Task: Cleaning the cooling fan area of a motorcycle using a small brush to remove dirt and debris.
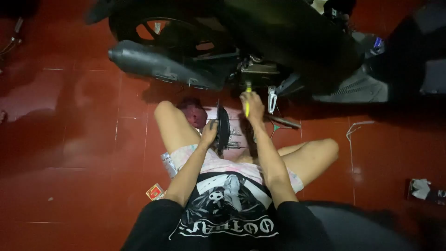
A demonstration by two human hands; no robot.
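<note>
I sit on a red tiled floor facing a dark scooter [278, 42]. My right hand [251, 106] is closed around a yellow-handled tool [248, 88], whose tip points up into the metal engine part [258, 69] under the scooter. My left hand [209, 133] grips a round black disc-like part [223, 128] standing on edge between my knees. A shaft [233, 145] sticks out of that part to the right.
The black exhaust muffler [158, 65] runs along the left, in front of the rear wheel [162, 30]. A maroon rounded object [195, 114] lies by my left knee. A small red packet [155, 191] and a silvery pouch [168, 163] lie left of me; a dark box [425, 190] far right.
</note>
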